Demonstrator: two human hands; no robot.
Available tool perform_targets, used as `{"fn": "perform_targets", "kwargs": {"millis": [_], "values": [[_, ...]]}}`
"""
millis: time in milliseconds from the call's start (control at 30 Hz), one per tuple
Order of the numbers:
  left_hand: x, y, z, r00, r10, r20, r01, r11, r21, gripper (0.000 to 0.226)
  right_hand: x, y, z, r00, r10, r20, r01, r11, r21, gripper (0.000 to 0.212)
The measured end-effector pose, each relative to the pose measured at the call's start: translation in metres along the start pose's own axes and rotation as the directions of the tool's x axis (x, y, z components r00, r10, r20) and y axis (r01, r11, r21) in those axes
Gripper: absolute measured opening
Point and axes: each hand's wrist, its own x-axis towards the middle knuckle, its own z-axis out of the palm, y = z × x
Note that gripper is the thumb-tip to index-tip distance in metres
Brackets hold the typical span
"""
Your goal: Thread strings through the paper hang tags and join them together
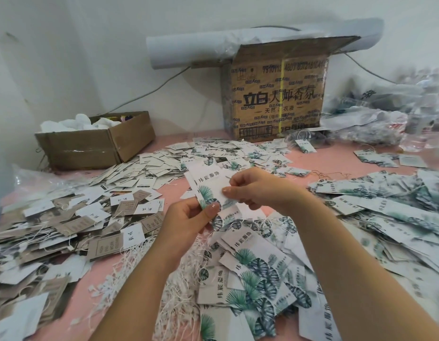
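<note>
Above the middle of the pink table I hold a white hang tag (208,180) printed with green leaves and black characters. My left hand (189,217) pinches its lower end. My right hand (253,188) grips its right edge, thumb pressed on the face. A second tag seems to lie behind it. No string shows between my fingers. Below my hands lies a heap of white strings (179,286), and beside it a pile of the same leaf tags (258,271).
Grey and brown tags (65,232) cover the left side; leaf tags (391,212) spread over the right. Small white tags (149,173) lie further back. At the wall stand an open cardboard box (95,143), a tall printed carton (277,94) and plastic bags (376,112).
</note>
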Motion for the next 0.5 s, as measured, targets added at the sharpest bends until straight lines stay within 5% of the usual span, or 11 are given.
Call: {"fn": "perform_targets", "kwargs": {"millis": [167, 333, 500], "values": [[-0.001, 0.006, 0.001, 1.000, -0.006, 0.002, 0.006, 1.000, -0.001, 0.039, -0.005, -0.003, -0.003, 0.996, -0.017, 0.085, 0.018, 1.000, -0.006, 0.035], [0.002, 0.015, -0.012, 0.984, 0.069, -0.165, -0.080, 0.995, -0.060, 0.027, -0.008, -0.008, -0.004, 0.985, -0.010, 0.172, 0.019, 0.998, -0.055, 0.035], [0.001, 0.020, -0.019, 0.980, 0.091, -0.177, -0.098, 0.995, -0.030, 0.010, -0.009, -0.010, -0.006, 0.995, -0.097, -0.003, 0.097, 0.995, 0.023, 0.019]]}}
